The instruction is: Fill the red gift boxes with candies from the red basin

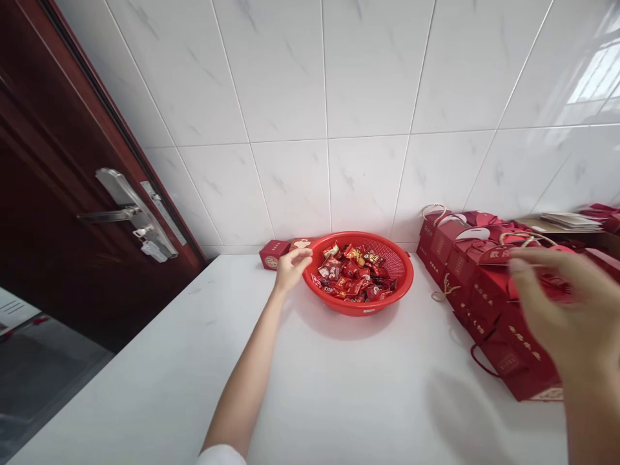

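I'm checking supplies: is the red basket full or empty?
Partly full: small wrapped packets lie heaped in the red basket, while its perforated wall shows above them.

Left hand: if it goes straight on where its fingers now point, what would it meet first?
Probably the basket, at its left rim: the left hand ends right at that rim in the picture. Depth is unclear, so it may touch already or hover near.

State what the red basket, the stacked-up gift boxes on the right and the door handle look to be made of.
Red basket: likely plastic, slightly glossy; evenly coloured, with perforated sides.
Gift boxes: probably printed card, fairly matte; flat panels and crisp folds.
Door handle: seemingly metal; silvery and shiny, though a metallic coating can't be ruled out.
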`<action>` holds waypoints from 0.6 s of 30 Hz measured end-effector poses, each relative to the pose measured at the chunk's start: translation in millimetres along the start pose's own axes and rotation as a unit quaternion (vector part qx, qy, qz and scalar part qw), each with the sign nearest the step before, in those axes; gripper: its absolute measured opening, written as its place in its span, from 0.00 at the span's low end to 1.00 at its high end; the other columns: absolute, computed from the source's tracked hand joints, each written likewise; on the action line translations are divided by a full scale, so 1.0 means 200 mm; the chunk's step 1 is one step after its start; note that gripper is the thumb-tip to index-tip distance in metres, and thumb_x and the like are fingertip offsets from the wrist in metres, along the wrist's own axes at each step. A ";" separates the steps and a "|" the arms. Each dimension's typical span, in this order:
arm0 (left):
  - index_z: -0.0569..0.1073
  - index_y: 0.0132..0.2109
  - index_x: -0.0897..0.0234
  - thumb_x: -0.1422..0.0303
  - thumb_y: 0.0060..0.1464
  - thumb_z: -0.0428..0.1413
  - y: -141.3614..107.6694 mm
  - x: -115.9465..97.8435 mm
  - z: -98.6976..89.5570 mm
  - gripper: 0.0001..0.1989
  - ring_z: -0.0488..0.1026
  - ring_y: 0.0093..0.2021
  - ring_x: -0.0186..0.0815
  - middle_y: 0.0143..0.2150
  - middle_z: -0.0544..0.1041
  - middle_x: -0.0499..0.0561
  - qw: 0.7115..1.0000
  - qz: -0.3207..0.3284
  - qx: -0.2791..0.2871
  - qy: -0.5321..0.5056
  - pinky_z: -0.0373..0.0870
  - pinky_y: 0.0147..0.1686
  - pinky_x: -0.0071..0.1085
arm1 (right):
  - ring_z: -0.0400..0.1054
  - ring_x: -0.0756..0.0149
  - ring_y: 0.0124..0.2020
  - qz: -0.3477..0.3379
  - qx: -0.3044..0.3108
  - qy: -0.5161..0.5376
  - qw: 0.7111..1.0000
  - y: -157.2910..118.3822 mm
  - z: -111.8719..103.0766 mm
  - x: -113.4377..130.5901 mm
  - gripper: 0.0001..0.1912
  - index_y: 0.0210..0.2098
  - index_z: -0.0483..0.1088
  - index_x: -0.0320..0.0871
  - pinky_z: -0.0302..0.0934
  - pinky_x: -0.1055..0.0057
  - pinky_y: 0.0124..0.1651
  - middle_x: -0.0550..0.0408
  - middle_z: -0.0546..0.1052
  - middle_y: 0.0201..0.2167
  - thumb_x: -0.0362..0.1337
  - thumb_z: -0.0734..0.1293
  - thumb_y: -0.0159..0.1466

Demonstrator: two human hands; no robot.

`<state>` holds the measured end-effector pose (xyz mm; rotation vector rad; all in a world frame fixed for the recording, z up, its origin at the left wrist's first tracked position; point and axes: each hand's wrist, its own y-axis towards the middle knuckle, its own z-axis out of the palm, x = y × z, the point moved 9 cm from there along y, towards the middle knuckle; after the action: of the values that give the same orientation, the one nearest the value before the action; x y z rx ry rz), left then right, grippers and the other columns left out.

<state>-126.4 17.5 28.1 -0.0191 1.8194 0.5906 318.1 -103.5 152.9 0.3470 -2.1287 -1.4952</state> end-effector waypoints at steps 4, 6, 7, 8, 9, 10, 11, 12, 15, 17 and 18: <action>0.80 0.37 0.65 0.70 0.44 0.62 0.17 0.11 -0.32 0.10 0.79 0.48 0.42 0.44 0.84 0.55 0.991 -0.075 -0.087 0.068 0.73 0.53 0.36 | 0.76 0.64 0.41 -0.066 0.205 0.206 0.954 -0.22 0.29 0.34 0.03 0.39 0.73 0.44 0.69 0.70 0.46 0.51 0.79 0.39 0.34 0.66 0.67; 0.80 0.37 0.64 0.72 0.43 0.62 0.24 0.15 -0.47 0.10 0.79 0.49 0.43 0.42 0.84 0.55 0.982 -0.110 -0.113 0.101 0.72 0.54 0.36 | 0.76 0.65 0.41 -0.065 0.313 0.264 0.910 -0.41 0.42 0.45 0.05 0.40 0.72 0.45 0.69 0.71 0.43 0.50 0.79 0.40 0.33 0.63 0.69; 0.79 0.37 0.65 0.73 0.42 0.62 0.26 0.18 -0.54 0.11 0.79 0.49 0.44 0.41 0.83 0.56 0.976 -0.131 -0.126 0.120 0.72 0.53 0.36 | 0.75 0.65 0.40 -0.058 0.348 0.287 0.891 -0.50 0.47 0.48 0.06 0.39 0.72 0.44 0.69 0.71 0.43 0.50 0.79 0.39 0.33 0.62 0.69; 0.79 0.37 0.65 0.73 0.41 0.62 0.28 0.21 -0.60 0.11 0.78 0.49 0.46 0.41 0.83 0.56 0.969 -0.152 -0.137 0.137 0.72 0.52 0.37 | 0.75 0.65 0.39 -0.050 0.376 0.304 0.874 -0.59 0.50 0.51 0.07 0.39 0.72 0.44 0.69 0.71 0.42 0.50 0.79 0.38 0.33 0.61 0.70; 0.79 0.37 0.65 0.72 0.41 0.63 0.30 0.25 -0.66 0.12 0.78 0.49 0.47 0.41 0.83 0.56 0.962 -0.173 -0.147 0.153 0.72 0.51 0.38 | 0.74 0.65 0.39 -0.042 0.407 0.316 0.856 -0.68 0.53 0.54 0.07 0.39 0.71 0.45 0.69 0.70 0.42 0.50 0.78 0.39 0.33 0.61 0.70; 0.78 0.38 0.65 0.71 0.41 0.63 0.31 0.28 -0.70 0.12 0.78 0.49 0.48 0.41 0.83 0.57 0.954 -0.194 -0.155 0.168 0.73 0.49 0.38 | 0.74 0.64 0.39 -0.029 0.438 0.319 0.840 -0.77 0.56 0.55 0.08 0.39 0.71 0.45 0.69 0.69 0.43 0.51 0.78 0.39 0.33 0.60 0.69; 0.78 0.38 0.65 0.70 0.42 0.63 0.32 0.32 -0.73 0.13 0.78 0.49 0.48 0.41 0.82 0.58 0.946 -0.215 -0.161 0.180 0.73 0.47 0.38 | 0.74 0.64 0.39 -0.017 0.460 0.319 0.829 -0.84 0.58 0.55 0.09 0.39 0.71 0.45 0.68 0.68 0.42 0.51 0.78 0.38 0.32 0.60 0.69; 0.78 0.39 0.66 0.69 0.43 0.63 0.33 0.36 -0.75 0.13 0.79 0.47 0.49 0.41 0.82 0.58 0.939 -0.235 -0.164 0.190 0.74 0.44 0.37 | 0.73 0.64 0.38 -0.004 0.479 0.316 0.819 -0.90 0.60 0.55 0.09 0.39 0.71 0.45 0.68 0.67 0.42 0.51 0.78 0.38 0.32 0.59 0.69; 0.77 0.43 0.67 0.67 0.48 0.60 0.34 0.45 -0.77 0.14 0.80 0.42 0.48 0.40 0.82 0.59 0.920 -0.285 -0.167 0.210 0.74 0.34 0.35 | 0.71 0.64 0.36 0.036 0.512 0.312 0.799 -1.02 0.63 0.53 0.10 0.37 0.70 0.45 0.66 0.66 0.42 0.52 0.77 0.37 0.32 0.58 0.69; 0.76 0.44 0.66 0.66 0.51 0.58 0.35 0.49 -0.76 0.14 0.80 0.38 0.46 0.39 0.82 0.58 0.914 -0.300 -0.166 0.218 0.73 0.30 0.34 | 0.71 0.64 0.36 0.065 0.520 0.316 0.791 -1.06 0.65 0.50 0.10 0.36 0.70 0.44 0.65 0.67 0.42 0.51 0.77 0.36 0.32 0.58 0.68; 0.76 0.45 0.65 0.66 0.52 0.57 0.36 0.50 -0.75 0.13 0.80 0.37 0.45 0.38 0.81 0.57 0.912 -0.303 -0.166 0.222 0.73 0.28 0.33 | 0.71 0.64 0.36 0.079 0.520 0.318 0.789 -1.07 0.66 0.48 0.09 0.36 0.70 0.44 0.65 0.68 0.42 0.51 0.77 0.36 0.32 0.58 0.68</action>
<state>-315.6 48.5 -2.7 -0.9853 1.9795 0.4570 148.7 -121.2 -56.7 0.8674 -2.0822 0.0838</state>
